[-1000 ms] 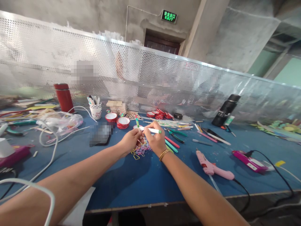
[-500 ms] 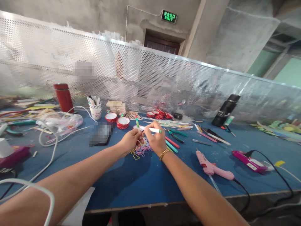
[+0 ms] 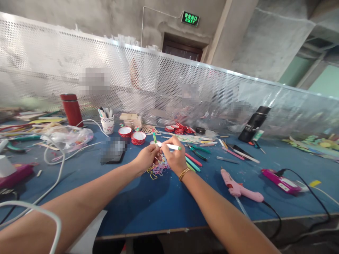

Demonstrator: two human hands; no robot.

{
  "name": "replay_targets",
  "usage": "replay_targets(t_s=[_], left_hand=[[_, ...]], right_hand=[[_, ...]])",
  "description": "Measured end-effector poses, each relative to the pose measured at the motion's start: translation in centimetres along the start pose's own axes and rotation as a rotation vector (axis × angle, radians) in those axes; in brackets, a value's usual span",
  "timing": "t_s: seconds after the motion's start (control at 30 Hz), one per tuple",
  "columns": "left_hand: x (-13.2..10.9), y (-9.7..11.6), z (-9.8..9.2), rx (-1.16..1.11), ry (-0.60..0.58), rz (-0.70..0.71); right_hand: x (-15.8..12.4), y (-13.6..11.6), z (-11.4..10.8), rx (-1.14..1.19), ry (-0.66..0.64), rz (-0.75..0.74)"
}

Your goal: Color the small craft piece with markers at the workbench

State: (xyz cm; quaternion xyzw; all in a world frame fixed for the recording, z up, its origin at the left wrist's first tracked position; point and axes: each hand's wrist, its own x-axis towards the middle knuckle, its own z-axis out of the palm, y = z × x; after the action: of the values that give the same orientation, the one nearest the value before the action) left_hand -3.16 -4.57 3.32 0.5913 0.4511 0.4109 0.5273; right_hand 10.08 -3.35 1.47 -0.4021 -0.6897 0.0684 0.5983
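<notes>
Between its fingertips my left hand [image 3: 147,158] holds a small flat stick [image 3: 154,136] upright, coloured red and green in its upper part. A white marker with a green end [image 3: 173,146] is gripped in my right hand [image 3: 175,157], its tip end close to the stick. Whether the tip touches the stick cannot be made out. Below both hands lies a pile of coloured clips [image 3: 159,169]. Two red cups [image 3: 138,138] with white insides stand behind my left hand. Red and green markers [image 3: 194,159] rest to the right of my right hand.
A pink glue gun [image 3: 241,189] and a purple power strip [image 3: 282,181] lie at the right. Behind stand a black bottle [image 3: 254,125], a red flask [image 3: 72,110] and a paper cup of pens [image 3: 107,124]. A phone [image 3: 113,151] and white cables are left.
My right hand has shifted very slightly left with the marker. My left hand and the stick look nearly unchanged.
</notes>
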Motion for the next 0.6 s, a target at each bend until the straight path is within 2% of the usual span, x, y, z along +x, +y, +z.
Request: replay_targets(t_s=[0.2,0.6], left_hand=[[0.11,-0.15,-0.05,-0.003,0.003,-0.007],[0.15,-0.47,0.02,-0.009,-0.030,-0.012]], right_hand=[[0.09,-0.06,-0.09,-0.006,0.034,-0.015],[-0.01,-0.03,-0.06,0.018,-0.025,-0.005]])
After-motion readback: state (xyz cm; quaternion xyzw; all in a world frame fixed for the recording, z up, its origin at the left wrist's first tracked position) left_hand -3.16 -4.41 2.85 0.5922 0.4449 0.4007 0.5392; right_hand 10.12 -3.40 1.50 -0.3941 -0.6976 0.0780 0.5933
